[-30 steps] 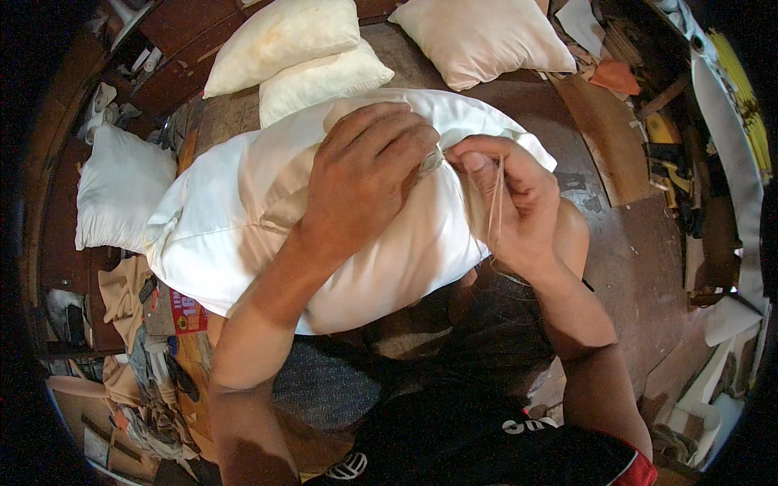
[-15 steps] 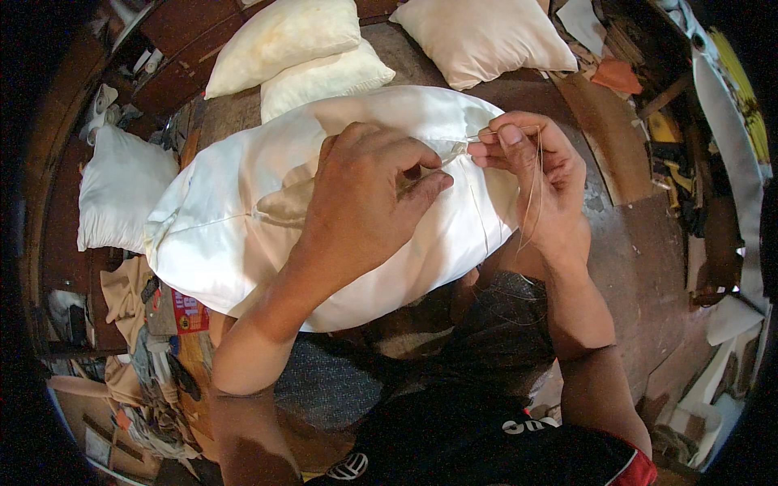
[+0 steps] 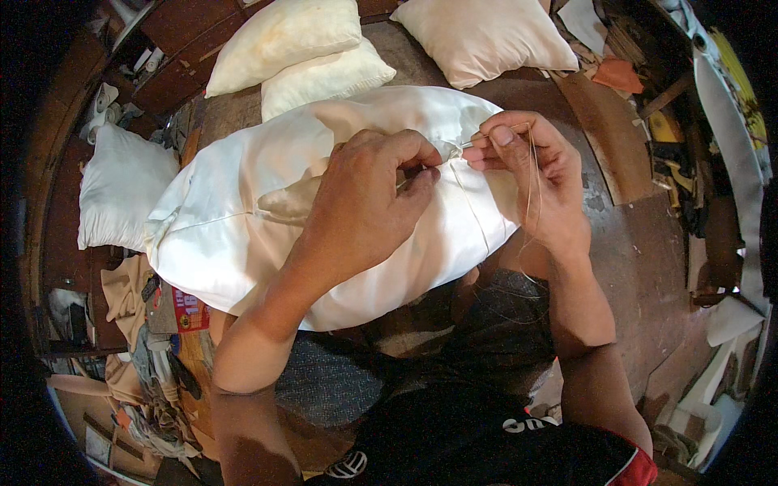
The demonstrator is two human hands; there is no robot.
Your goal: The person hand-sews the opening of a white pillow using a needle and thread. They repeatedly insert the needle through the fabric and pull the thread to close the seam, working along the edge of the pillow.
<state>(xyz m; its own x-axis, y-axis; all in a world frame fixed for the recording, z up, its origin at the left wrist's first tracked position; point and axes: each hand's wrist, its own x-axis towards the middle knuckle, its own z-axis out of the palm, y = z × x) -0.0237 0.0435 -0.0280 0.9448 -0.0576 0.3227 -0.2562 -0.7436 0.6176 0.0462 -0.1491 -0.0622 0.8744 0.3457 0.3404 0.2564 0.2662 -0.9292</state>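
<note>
A large white satin pillow [image 3: 203, 251] lies across my lap, with a seam along its top and an opening or fold at its middle. My left hand [image 3: 369, 202] rests on it, fingers curled and thumb pressed near the forefinger at the seam, apparently gripping the cloth. My right hand [image 3: 543, 178] pinches a thin needle [image 3: 478, 141] just right of it, at the seam, with pale thread [image 3: 532, 182] looping down from the fingertips toward my lap.
Two cream pillows [image 3: 288, 44] are stacked beyond, a pinkish pillow [image 3: 482, 32] lies at the upper right and another white pillow [image 3: 121, 186] at the left. Fabric scraps [image 3: 134, 381] pile at the lower left; boards [image 3: 604, 138] and rolled material stand along the right.
Since a second ago my right hand has shifted up and rightward, lifting the needle end and thread. My left hand has moved down, its forefinger and thumb coming closer together on the seam.
</note>
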